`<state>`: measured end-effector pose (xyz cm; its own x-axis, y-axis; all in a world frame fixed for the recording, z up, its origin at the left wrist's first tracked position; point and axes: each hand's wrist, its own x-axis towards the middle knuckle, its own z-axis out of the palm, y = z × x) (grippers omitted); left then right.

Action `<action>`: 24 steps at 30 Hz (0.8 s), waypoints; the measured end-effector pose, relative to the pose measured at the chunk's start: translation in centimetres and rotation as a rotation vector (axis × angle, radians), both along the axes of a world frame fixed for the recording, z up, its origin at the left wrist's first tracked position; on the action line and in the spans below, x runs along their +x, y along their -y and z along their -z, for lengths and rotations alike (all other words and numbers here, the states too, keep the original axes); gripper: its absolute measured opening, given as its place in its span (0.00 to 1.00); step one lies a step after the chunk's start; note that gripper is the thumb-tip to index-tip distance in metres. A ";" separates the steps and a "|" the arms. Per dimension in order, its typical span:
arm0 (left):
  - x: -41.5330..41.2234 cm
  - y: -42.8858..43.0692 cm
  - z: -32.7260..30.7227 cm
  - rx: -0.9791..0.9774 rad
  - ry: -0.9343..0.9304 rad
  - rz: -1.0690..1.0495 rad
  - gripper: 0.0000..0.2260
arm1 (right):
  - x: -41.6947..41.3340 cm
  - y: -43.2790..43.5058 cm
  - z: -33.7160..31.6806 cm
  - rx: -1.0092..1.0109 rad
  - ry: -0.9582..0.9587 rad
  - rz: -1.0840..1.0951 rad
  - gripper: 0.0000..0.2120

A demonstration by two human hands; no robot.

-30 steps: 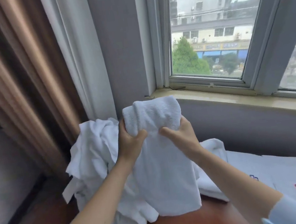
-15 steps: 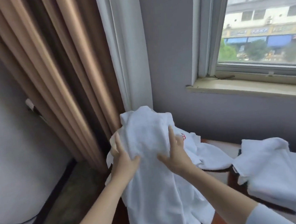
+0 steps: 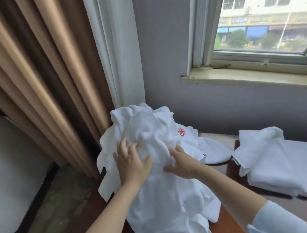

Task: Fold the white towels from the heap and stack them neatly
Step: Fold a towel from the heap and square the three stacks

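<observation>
The left hand (image 3: 131, 165) and right hand (image 3: 183, 162) have sunk into the crumpled heap of white cotton towels (image 3: 160, 203) below-left of the beige window sill (image 3: 241, 77), the left pressing flat-fingered, the right clutching a fold (image 3: 162, 148), best drawn out singly.

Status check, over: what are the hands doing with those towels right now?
Left hand flat on towel heap. Right hand gripping a fold of it. Folded stack lies to the right. Nothing blocking.
</observation>
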<state>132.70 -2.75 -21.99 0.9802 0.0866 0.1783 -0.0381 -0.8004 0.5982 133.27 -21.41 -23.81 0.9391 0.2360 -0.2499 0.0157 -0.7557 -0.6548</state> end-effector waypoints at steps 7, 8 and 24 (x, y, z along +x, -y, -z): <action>0.1 8.0 -1.5 -0.007 0.349 0.473 0.22 | -2.6 6.4 -1.1 0.085 0.100 0.069 0.29; 0.0 9.3 -1.4 -0.007 0.323 0.524 0.22 | -3.1 7.7 -1.2 0.065 0.106 0.094 0.27; 1.0 27.2 3.9 0.120 -0.358 0.649 0.24 | -7.8 28.2 1.4 -0.383 -0.111 0.402 0.28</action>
